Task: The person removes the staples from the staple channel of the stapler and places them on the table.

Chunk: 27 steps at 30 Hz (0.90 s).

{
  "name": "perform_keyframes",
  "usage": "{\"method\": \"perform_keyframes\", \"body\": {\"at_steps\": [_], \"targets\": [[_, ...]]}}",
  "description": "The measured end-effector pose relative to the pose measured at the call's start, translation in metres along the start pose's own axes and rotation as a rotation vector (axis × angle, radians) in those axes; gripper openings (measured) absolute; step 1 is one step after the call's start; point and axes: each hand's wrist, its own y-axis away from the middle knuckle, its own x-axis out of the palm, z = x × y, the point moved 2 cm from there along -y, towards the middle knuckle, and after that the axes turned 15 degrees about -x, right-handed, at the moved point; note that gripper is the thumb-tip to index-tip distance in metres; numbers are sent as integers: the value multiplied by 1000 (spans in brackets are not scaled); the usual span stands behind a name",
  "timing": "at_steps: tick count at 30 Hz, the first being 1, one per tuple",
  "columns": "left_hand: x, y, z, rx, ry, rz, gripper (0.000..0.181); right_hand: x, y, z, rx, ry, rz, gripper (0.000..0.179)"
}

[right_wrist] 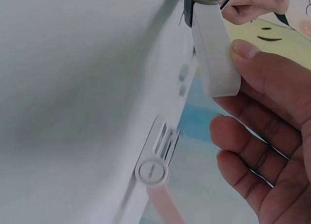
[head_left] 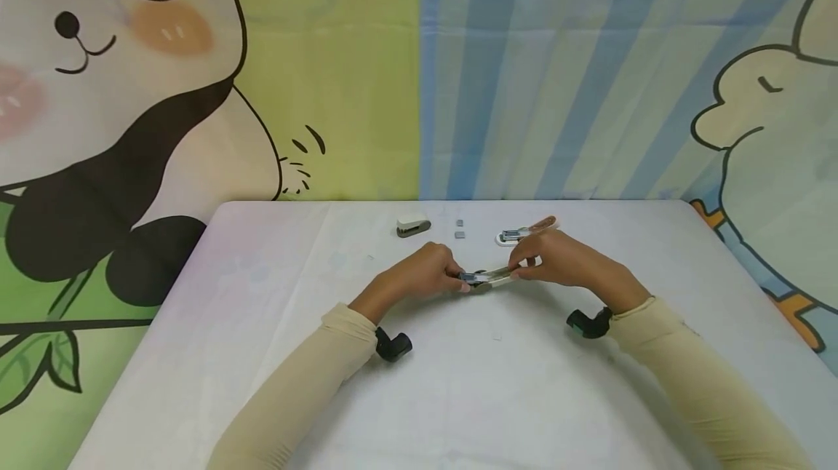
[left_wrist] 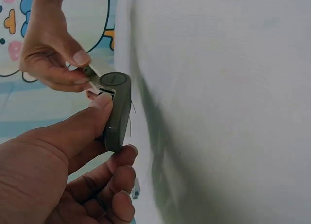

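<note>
An opened-out stapler [head_left: 484, 281], with a grey-green part [left_wrist: 119, 112] and a white arm [right_wrist: 211, 54], is held between both hands above the table. My left hand [head_left: 424, 272] pinches the grey-green end, thumb on its top near the open slot. The white arm is pinched between thumb and fingers of my right hand [head_left: 561, 259], at its far end. Beyond the right hand lies a second opened stapler [head_left: 513, 236], white with a pink arm [right_wrist: 165, 204].
Behind the left hand a closed white and grey stapler [head_left: 412, 225] stands on the white table [head_left: 419, 397]. Two small grey staple blocks [head_left: 460, 235] lie to its right. A cartoon-printed curtain [head_left: 353, 92] hangs along the table's back edge.
</note>
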Motion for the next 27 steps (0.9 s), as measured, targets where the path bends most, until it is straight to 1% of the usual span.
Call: {"method": "perform_keyframes", "body": {"at_steps": [3,5,8,12,15,19,21,23,24,27], "targets": [[3,-11,-7,-3,-7,1,16,-5,7,-5,-19,42,-18,12],[6,-19,-11,-3,0,6,14,-8,13,-9,-11,66,-18,12],[12,-31,-16,3,21,8,14,-11,22,-14,41,80,-4,12],[21,-48,-20,-2,40,-15,20,-16,33,-22,107,99,1,11],[27,-57,-25,1,41,-30,28,-20,41,-29,143,131,-3,12],[32,-67,-36,14,42,-51,29,-27,52,-35,182,177,3,16],[35,-71,-41,10,41,-68,26,-31,56,-36,197,195,5,17],[38,-76,-45,-7,40,-85,23,-33,60,-37,217,220,10,18],[40,-78,-47,-18,30,-94,23,-34,62,-37,229,229,10,18],[45,-84,-50,-78,-3,-130,30,-35,65,-38,252,247,14,19]]}}
